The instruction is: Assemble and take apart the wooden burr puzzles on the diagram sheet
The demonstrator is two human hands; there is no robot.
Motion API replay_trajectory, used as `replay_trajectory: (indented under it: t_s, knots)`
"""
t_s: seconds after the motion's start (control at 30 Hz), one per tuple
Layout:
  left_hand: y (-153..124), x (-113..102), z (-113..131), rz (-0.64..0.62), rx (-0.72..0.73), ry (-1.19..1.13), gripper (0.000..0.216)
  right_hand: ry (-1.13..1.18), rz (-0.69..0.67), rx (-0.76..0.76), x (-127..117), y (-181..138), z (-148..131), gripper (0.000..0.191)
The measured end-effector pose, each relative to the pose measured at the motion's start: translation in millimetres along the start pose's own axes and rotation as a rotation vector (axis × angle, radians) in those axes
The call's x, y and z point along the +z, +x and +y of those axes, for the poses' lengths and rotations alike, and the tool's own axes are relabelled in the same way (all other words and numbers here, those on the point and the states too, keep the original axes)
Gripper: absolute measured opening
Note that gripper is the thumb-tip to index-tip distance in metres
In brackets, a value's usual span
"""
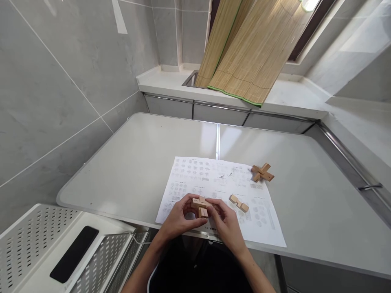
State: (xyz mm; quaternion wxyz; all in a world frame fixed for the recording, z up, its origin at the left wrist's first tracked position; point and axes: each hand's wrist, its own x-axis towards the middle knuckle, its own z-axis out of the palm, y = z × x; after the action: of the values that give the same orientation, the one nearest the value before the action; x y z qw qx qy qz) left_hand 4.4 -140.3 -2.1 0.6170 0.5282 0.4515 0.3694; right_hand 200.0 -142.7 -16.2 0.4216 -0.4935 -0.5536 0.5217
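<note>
Between my two hands, above the front edge of the paper, is a small cluster of interlocking wooden puzzle pieces [200, 202]. My left hand [181, 217] grips it from the left, thumb below and fingers curled above. From the right, my right hand [225, 219] pinches it with thumb and fingertips. A loose notched wooden puzzle piece [239, 203] lies on the paper just right of my right hand. Farther back, a cross-shaped wooden puzzle [262, 172] rests at the paper's right edge. The printed instruction sheet [218, 179] lies under all of these, showing rows of small diagrams.
The grey folding table [137, 162] has a metal seam down its middle. At lower left, a white perforated basket [33, 228] holds a black phone [74, 254]. Behind the table, a bamboo blind [244, 53] hangs over a white counter [171, 83] with a sink.
</note>
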Motion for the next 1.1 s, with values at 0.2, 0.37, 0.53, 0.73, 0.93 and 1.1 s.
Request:
replay_trajectory:
  t_s: [0.2, 0.37, 0.53, 0.73, 0.93, 1.1]
  knots:
    - [2, 1, 2, 0.009, 0.003, 0.013, 0.053, -0.050, 0.041, -0.075, 1, -1, 4, 0.032]
    - [2, 1, 5, 0.017, -0.004, 0.035, 0.054, -0.069, 0.050, -0.080, 1, 2, 2, 0.029]
    - [2, 4, 6, 0.032, -0.013, 0.059, 0.056, -0.135, 0.000, -0.074, -9, 5, -2, 0.032]
    - [2, 3, 4, 0.039, -0.017, 0.057, 0.056, -0.418, 0.125, -0.169, -48, -5, -2, 0.027]
    - [2, 4, 6, 0.072, -0.040, 0.051, 0.060, -0.688, 0.270, -0.179, -87, -13, 19, 0.033]
    - [1, 6, 5, 0.080, -0.063, 0.048, 0.068, -0.699, 0.266, -0.142, -91, -15, 27, 0.030]
